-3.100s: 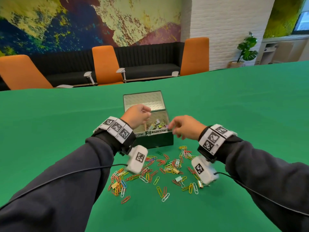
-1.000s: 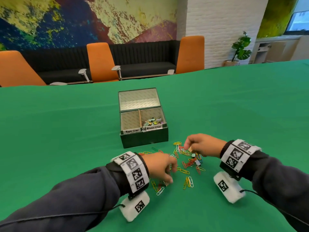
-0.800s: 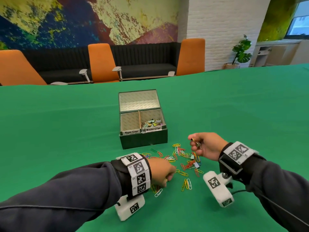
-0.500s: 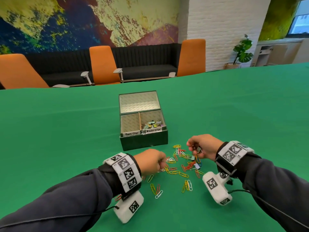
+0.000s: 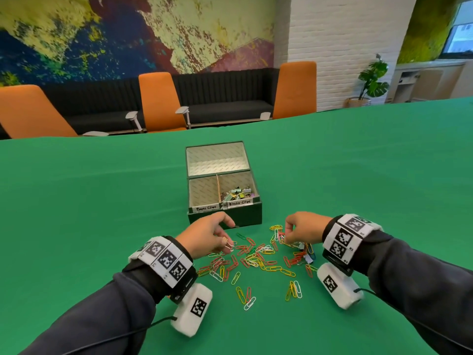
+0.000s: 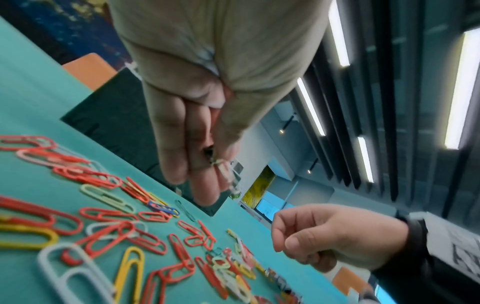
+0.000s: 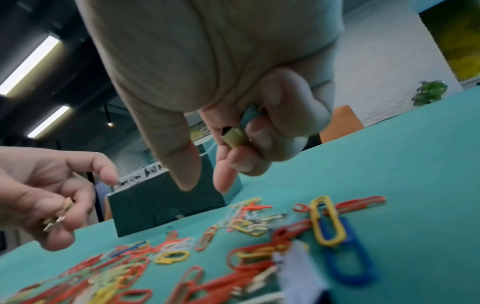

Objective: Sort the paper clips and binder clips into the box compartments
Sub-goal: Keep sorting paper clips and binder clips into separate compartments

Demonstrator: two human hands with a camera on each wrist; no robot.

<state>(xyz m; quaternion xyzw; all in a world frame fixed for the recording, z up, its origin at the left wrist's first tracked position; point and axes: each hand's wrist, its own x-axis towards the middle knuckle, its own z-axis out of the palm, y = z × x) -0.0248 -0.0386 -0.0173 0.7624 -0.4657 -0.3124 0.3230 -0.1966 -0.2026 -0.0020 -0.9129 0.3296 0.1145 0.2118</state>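
Note:
The dark green box stands on the green table. Its near left compartment, labelled Paper Clips, looks empty; the near right one holds binder clips. Coloured paper clips lie scattered in front of it. My left hand hovers over the pile's left side and pinches pale paper clips. My right hand hangs over the pile's right side with thumb and forefinger pointing down. Its other fingers curl round an olive binder clip.
The far compartment of the box is bare. A white binder clip and a blue paper clip lie under my right wrist. Orange chairs and a black sofa stand beyond the table's far edge.
Both hands came down from the box to the pile. In the last half second my left hand moved forward toward the box with clips pinched; my right hand stayed over the pile's right side.

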